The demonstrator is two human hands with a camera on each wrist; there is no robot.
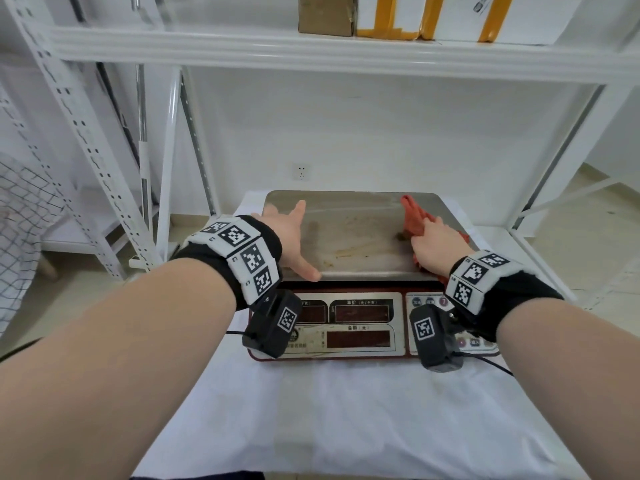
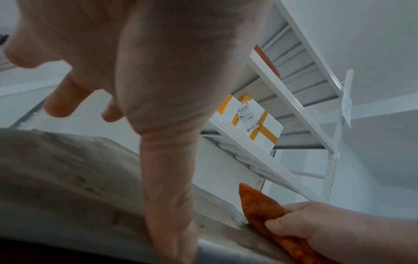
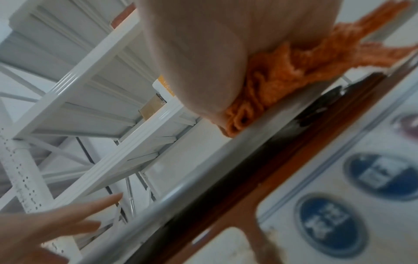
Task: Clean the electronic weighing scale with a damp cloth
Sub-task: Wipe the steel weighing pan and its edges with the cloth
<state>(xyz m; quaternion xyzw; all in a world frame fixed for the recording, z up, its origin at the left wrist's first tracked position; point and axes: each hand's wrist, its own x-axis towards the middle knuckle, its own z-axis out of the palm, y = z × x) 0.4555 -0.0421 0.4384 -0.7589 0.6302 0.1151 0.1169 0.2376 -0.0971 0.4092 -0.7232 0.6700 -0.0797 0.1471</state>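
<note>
Fingers of the right hand [image 1: 434,245] clutch a crumpled orange cloth [image 1: 414,216], lengthwise front-to-back on the scale's stained steel pan [image 1: 360,233]; left hand [image 1: 289,237] splayed.

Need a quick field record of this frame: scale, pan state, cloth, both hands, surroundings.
scale: electronic weighing scale, on a white-covered table, displays blank
pan: steel pan, streaked with yellowish smears mid-pan
cloth: orange cloth, bunched on the pan's right side, trailing over the right edge
left hand: left hand spread open, thumb at the pan's front rim, steadying it
right hand: right hand gripping the cloth against the pan
surroundings: white shelf above, holding boxes
</note>
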